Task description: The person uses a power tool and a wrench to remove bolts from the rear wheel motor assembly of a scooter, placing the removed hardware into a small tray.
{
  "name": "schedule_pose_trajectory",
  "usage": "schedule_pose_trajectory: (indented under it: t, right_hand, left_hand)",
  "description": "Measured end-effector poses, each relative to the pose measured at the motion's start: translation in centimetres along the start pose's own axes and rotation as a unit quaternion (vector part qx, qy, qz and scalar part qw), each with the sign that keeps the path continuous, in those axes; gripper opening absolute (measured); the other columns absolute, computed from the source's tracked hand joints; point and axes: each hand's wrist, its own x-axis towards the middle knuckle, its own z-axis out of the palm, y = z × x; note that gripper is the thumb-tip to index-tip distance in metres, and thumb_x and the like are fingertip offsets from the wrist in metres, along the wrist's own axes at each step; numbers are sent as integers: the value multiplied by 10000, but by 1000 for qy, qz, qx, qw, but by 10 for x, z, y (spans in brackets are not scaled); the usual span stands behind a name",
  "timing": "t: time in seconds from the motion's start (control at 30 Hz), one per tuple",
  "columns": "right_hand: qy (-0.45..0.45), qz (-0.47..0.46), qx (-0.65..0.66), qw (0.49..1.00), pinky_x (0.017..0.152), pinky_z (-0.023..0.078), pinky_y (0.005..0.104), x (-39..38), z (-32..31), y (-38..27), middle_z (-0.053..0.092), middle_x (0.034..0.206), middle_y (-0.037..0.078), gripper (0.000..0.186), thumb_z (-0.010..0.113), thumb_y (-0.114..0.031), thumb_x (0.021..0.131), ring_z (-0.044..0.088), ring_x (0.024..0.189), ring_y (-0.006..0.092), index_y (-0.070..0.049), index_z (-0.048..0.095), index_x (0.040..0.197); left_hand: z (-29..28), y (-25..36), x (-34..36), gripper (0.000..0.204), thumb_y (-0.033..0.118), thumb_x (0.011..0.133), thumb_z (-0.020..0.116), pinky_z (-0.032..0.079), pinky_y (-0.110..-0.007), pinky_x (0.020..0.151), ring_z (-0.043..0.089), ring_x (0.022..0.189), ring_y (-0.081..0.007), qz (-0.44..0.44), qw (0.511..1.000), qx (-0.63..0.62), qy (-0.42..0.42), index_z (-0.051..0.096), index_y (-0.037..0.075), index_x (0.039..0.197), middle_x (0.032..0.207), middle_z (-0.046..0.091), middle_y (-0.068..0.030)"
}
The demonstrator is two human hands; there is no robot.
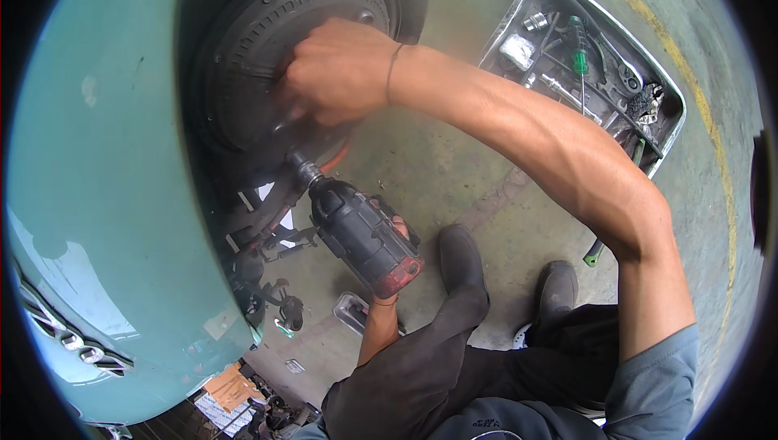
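A black and red cordless impact wrench (356, 225) with a socket on its nose (306, 169) is gripped from below by my left hand (399, 228); only some fingers show past its body. The socket points up toward the lower edge of a dark round housing (259, 47) with bolts around its rim. In front of that housing, my right hand (344, 71) is closed with curled fingers. What it holds, if anything, is hidden behind the knuckles. An orange-red curved piece (335, 156) shows beside the socket.
A pale green vehicle body panel (105, 156) fills the left side. On the floor at upper right, a metal tray (679, 104) holds a green-handled screwdriver (578, 43), a ratchet (630, 77) and sockets. My boots (462, 254) stand below. A small tray (348, 310) lies near my left wrist.
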Motion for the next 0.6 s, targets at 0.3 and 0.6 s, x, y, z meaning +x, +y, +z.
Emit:
schedule_pose_trajectory:
  t: [0.3, 0.6]
  right_hand:
    - [11, -65, -107, 992, 648, 517, 413, 11, -15, -16, 659, 682, 128, 118, 650, -175, 678, 654, 719, 330, -86, 703, 733]
    - [9, -51, -65, 997, 642, 504, 438, 10, -12, -7, 651, 674, 146, 153, 683, -203, 674, 651, 705, 341, -53, 689, 701]
  left_hand:
    - [-4, 6, 0, 605, 224, 877, 586, 390, -380, 1027, 470, 1205, -228, 23, 999, -3, 25, 366, 58, 1416, 1346, 476, -100]
    - [6, 14, -2, 621, 186, 872, 599, 375, -373, 1041, 457, 1221, -218, 132, 986, 48, 89, 352, 50, 1426, 1358, 465, -94]
